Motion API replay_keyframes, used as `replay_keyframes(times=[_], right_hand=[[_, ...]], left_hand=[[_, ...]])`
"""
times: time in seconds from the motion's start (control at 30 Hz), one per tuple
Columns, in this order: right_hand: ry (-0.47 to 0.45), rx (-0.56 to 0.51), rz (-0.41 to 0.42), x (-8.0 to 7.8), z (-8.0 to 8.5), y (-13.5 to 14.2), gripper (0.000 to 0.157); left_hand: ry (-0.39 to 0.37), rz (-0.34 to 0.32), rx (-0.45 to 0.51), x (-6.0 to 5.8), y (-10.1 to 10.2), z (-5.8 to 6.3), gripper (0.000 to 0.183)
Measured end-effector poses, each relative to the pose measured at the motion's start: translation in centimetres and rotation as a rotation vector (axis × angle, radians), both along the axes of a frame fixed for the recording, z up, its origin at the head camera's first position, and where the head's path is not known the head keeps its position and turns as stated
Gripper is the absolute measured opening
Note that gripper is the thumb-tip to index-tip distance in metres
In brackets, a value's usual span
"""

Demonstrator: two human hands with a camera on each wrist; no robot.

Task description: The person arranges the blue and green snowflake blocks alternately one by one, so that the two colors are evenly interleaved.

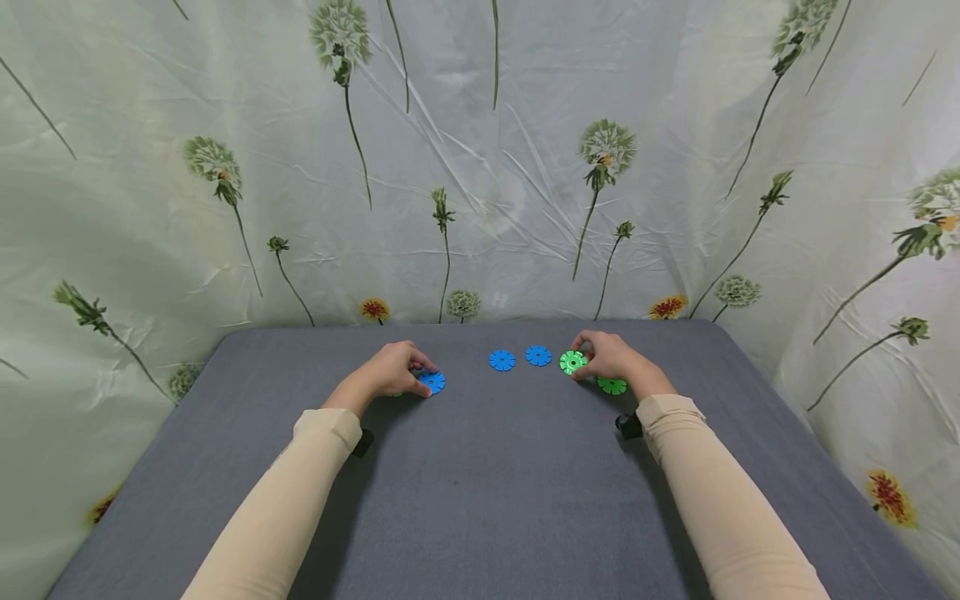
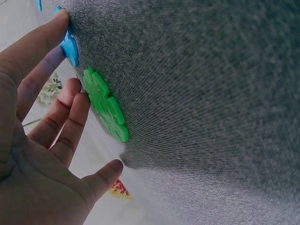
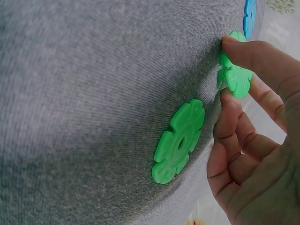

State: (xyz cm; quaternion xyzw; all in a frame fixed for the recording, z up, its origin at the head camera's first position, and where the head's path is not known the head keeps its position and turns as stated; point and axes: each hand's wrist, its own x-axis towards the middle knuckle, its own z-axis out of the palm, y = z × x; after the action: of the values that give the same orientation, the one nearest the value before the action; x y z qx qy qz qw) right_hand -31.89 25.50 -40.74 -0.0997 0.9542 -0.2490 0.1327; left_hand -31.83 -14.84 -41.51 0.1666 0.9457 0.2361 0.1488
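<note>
My left hand (image 1: pixel 392 372) pinches a blue interlocking disc (image 1: pixel 432 382) at its edge between thumb and finger, the other fingers spread loosely. Under that hand, a green interlocking disc (image 2: pixel 104 104) lies on the cloth, mostly hidden in the head view. On the other side, my right hand (image 1: pixel 609 357) grips a light green interlocking disc (image 1: pixel 572 362) between thumb and fingertips. The right wrist view shows this disc (image 3: pixel 240 77) tilted up from the cloth. A second green disc (image 3: pixel 179 143) lies flat beneath the right hand.
Two blue discs, a left one (image 1: pixel 502 360) and a right one (image 1: pixel 538 356), lie between the hands near the table's far edge. Grey cloth covers the table (image 1: pixel 480 500). Behind it hangs a pale curtain (image 1: pixel 495 167) printed with dandelions.
</note>
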Motion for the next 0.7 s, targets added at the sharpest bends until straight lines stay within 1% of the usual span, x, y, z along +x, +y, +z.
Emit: replay_keyframes(times=[0.23,0.53,0.7], right_hand=[[0.014,0.002,0.004,0.03,-0.07,0.3,0.049],[-0.01,-0.014,-0.003,0.0,-0.21,0.41,0.053],[-0.016,-0.004,-0.006,-0.03,-0.29,0.37,0.053]], left_hand=[[0.0,0.006,-0.002,-0.05,0.04,-0.03,0.04],[-0.007,0.022,0.006,-0.14,-0.04,-0.19,0.04],[-0.006,0.021,0.012,-0.11,-0.03,-0.22,0.04]])
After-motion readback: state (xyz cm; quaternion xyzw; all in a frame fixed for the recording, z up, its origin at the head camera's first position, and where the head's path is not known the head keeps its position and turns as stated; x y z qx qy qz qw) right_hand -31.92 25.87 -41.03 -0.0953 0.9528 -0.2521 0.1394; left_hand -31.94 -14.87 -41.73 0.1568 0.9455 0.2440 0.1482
